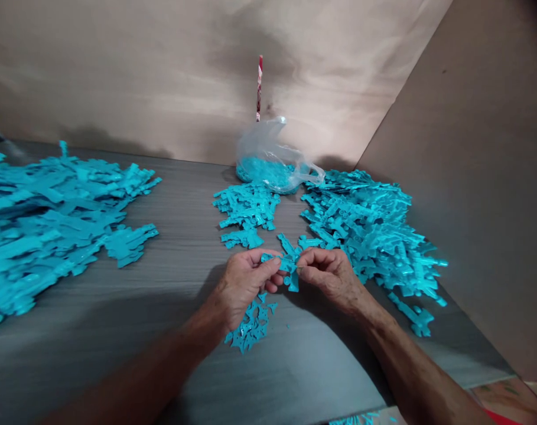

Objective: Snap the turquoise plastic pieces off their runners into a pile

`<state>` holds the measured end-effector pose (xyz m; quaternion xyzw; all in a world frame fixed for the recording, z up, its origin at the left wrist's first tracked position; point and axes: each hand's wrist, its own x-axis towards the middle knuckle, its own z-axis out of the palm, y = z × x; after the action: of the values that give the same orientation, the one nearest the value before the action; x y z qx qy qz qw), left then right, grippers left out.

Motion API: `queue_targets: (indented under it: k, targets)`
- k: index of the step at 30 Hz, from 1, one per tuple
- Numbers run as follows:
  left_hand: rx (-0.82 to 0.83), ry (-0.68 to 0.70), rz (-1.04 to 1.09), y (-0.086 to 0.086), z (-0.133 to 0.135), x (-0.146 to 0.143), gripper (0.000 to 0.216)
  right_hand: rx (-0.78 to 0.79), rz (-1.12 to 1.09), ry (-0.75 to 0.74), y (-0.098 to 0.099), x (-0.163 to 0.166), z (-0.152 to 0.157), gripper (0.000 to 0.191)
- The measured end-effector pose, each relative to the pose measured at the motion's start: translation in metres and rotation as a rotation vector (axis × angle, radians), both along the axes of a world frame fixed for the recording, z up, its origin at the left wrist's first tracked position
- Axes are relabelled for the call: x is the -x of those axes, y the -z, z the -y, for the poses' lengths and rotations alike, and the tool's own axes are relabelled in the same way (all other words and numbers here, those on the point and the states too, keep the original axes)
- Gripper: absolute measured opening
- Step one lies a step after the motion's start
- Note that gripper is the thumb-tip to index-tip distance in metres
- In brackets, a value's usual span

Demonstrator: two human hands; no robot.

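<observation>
Between my two hands is a turquoise moulded plastic piece [290, 264] with several narrow arms, held above the grey table. My left hand [249, 280] is closed on its left side, thumb on top. With thumb and forefinger, my right hand [328, 274] pinches the piece's right edge. Small pointed turquoise scraps [250, 327] lie on the table under my left hand. A small heap of turquoise pieces [248, 206] sits just beyond my hands.
A large pile of flat turquoise pieces [51, 218] covers the left side. Another pile [365, 218] stands at the right, with one loose piece [413, 314] in front. At the back, a clear plastic bag [268, 159] holds turquoise bits, near the wooden wall [162, 77].
</observation>
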<state>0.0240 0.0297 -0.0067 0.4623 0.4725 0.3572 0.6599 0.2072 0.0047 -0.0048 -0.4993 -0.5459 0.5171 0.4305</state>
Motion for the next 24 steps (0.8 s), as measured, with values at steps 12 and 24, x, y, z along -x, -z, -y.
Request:
queue_targets:
  k: [12, 24]
  targets:
    - [-0.060, -0.008, -0.101, 0.002, 0.006, -0.001, 0.026, -0.295, 0.261, -0.045, 0.010, 0.004, 0.002, 0.016]
    - [-0.124, -0.052, -0.061, 0.000, 0.011, -0.003, 0.020, -0.424, 0.354, 0.067, 0.013, 0.007, 0.006, 0.012]
